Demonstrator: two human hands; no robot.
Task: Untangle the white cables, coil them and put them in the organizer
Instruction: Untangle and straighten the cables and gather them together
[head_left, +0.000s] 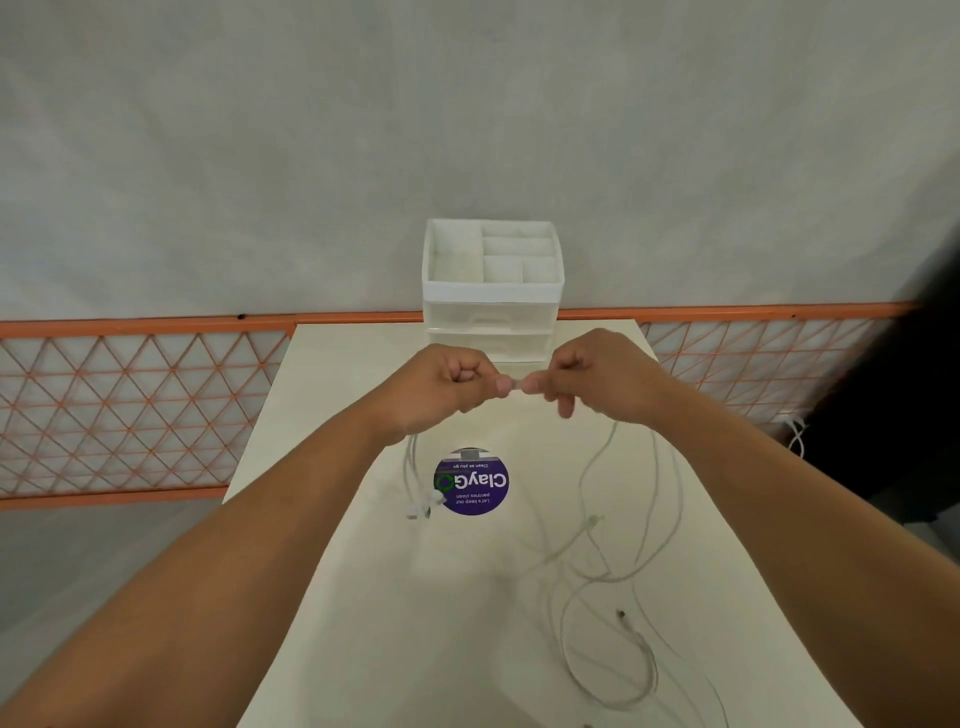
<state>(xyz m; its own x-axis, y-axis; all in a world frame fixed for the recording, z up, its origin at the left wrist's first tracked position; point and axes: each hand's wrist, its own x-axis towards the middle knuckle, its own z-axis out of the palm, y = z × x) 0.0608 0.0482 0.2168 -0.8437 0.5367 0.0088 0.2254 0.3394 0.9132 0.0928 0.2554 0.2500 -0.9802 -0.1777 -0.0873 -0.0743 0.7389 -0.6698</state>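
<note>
Left hand (451, 375) and right hand (587, 376) pinch a short stretch of white cables (613, 571) taut between them, above the table (467, 597) | loose cables trail toward 5 o'clock | organizer (492, 291) stands at 12 o'clock, just beyond the hands.

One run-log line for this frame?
phase: untangling | left hand: pinches white cables | right hand: pinches same cables | organizer: compartments look empty
</note>
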